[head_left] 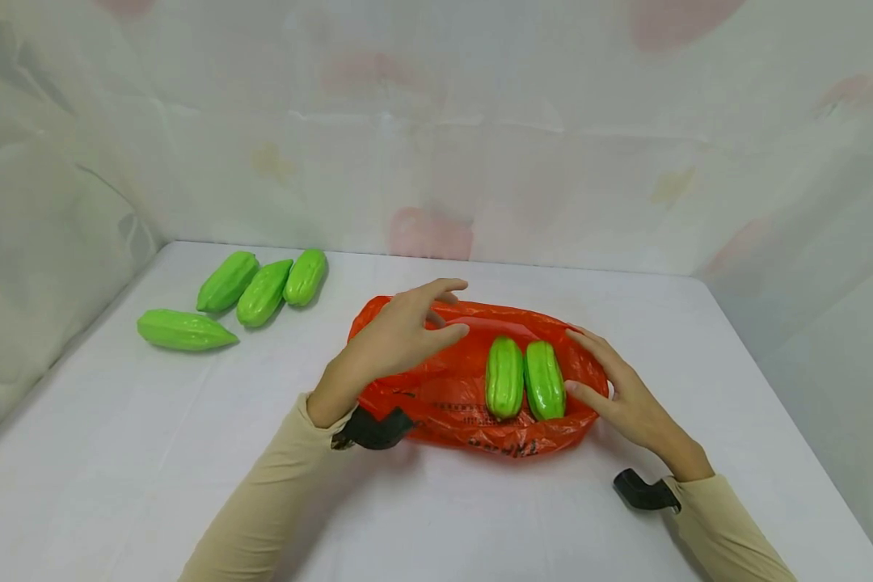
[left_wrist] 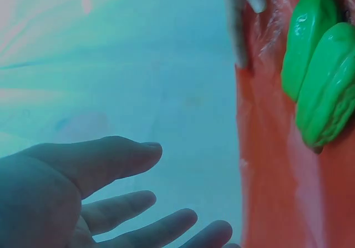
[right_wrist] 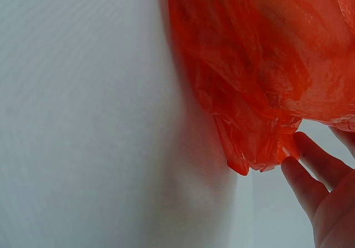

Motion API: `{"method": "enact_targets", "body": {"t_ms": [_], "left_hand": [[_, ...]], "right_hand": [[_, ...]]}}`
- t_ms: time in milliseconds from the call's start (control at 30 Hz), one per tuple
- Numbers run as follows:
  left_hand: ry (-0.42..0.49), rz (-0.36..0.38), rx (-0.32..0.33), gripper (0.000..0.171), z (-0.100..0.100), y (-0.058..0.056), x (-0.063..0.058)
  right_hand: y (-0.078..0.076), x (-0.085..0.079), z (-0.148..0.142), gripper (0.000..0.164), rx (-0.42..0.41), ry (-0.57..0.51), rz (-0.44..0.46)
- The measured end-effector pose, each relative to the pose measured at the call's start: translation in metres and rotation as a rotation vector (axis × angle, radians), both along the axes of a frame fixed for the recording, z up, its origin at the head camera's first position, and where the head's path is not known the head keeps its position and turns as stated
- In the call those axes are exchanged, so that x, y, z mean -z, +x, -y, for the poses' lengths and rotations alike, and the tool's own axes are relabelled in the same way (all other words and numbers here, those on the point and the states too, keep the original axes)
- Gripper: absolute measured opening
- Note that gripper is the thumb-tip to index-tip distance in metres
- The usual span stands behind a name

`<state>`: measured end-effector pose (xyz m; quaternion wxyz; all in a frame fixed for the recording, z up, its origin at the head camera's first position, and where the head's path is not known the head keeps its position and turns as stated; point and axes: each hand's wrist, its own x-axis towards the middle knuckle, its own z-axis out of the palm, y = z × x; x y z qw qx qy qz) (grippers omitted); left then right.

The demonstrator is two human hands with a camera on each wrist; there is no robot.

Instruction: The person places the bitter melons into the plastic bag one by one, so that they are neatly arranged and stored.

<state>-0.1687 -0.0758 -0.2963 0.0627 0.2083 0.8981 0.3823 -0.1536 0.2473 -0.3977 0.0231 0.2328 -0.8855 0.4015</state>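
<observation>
A red plastic bag (head_left: 454, 388) lies with its mouth spread wide, and two glossy green ridged gourds, a left one (head_left: 505, 377) and a right one (head_left: 544, 380), rest side by side in it. My left hand (head_left: 407, 327) hovers over the bag's left part, fingers apart and nothing held; the left wrist view shows its thumb and fingers spread. At the bag's right rim is my right hand (head_left: 622, 396), its fingers extended along the outside and the thumb over the inside, near the right gourd. In the right wrist view, its fingers (right_wrist: 321, 165) reach the crumpled red plastic.
Several more green gourds lie at the back left of the white table (head_left: 116, 453): one sideways (head_left: 185, 330), the others grouped (head_left: 264, 293) behind it. A pale patterned sheet (head_left: 516, 162) hangs behind the table and along its sides. Both wrists carry black mounts.
</observation>
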Motion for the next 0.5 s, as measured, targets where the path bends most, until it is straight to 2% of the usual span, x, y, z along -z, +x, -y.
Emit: {"method": "enact_targets", "body": {"t_ms": [500], "left_hand": [[0.089, -0.06, -0.103, 0.056, 0.033, -0.01, -0.011]], "right_hand": [[0.001, 0.001, 0.0, 0.065, 0.006, 0.002, -0.001]]}}
